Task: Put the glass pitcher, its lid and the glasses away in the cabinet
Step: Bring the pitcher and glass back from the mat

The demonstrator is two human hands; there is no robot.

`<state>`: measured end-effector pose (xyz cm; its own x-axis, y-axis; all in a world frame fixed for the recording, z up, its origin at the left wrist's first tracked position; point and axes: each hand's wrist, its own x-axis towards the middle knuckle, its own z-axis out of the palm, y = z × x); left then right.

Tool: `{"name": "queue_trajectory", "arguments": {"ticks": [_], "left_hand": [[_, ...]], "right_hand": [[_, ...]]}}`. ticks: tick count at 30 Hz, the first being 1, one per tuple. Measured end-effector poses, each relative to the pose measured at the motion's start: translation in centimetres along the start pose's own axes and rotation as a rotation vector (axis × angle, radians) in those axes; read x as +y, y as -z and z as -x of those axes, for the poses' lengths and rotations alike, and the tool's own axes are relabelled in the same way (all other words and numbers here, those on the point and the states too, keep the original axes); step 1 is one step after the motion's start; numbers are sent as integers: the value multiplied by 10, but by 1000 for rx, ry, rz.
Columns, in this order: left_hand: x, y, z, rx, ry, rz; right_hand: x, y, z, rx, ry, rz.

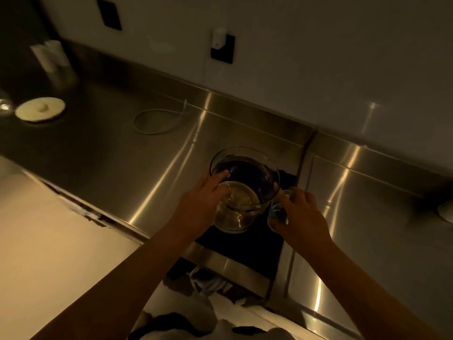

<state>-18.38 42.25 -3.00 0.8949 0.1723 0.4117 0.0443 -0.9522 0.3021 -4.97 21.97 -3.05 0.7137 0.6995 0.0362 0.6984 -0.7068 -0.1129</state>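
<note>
While both hands (203, 204) (300, 212) grip, the glass pitcher (241, 190) sits between them.

1 pitcher (242, 190), 1 lid (40, 109) (glasses unclear).

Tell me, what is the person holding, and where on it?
The glass pitcher: the right hand grips its handle, and the left hand holds its side wall.
</note>
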Motion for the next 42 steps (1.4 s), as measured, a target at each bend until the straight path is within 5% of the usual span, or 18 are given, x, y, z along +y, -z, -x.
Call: {"name": "queue_trajectory", "arguments": {"ticks": [22,42], "left_hand": [[-344,195,129,-10,290,-179],[-560,220,72,9,473,-123]], "right_hand": [[-399,-68,-174,-31,383,-31],[-545,-123,-390,-80,391,-112]]}}
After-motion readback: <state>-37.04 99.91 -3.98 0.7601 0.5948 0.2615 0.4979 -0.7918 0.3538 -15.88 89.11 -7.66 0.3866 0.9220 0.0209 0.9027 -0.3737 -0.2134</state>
